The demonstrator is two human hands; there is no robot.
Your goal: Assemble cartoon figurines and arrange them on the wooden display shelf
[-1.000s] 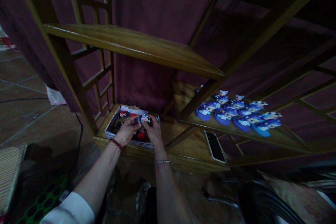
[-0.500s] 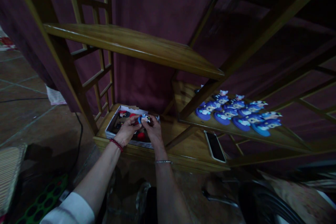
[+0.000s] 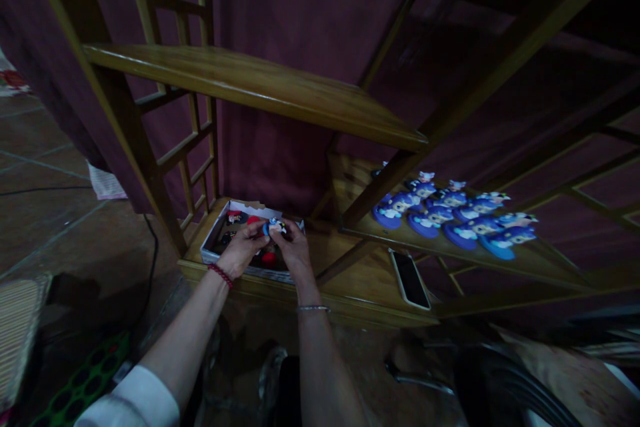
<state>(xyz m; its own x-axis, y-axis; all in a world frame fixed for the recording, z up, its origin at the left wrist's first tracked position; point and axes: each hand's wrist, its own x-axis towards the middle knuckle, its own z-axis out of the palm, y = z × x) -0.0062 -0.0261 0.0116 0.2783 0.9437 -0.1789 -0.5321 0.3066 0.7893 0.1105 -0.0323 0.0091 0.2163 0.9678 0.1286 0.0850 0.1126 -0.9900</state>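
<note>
A small blue-and-white figurine (image 3: 275,226) is held between both hands, above a shallow box. My left hand (image 3: 242,249) closes on its blue base side, and a dark red bead bracelet circles that wrist. From the other side, the fingers of my right hand (image 3: 295,249) grip the white part. Below the hands, the white-edged box (image 3: 213,233) holds several red and black figurines (image 3: 233,217), partly covered by my hands. On the raised shelf to the right stand several blue figurines (image 3: 433,217) on round bases.
The box rests on the low wooden shelf (image 3: 327,253). A phone (image 3: 411,279) lies on its right part. Above my hands juts a wooden shelf board (image 3: 250,80). A green tray with round holes (image 3: 80,387) is on the floor at lower left, and a black chair (image 3: 495,387) at lower right.
Almost nothing differs. Both hands keep the figurine over the box, with only a very slight shift of the wrists.
</note>
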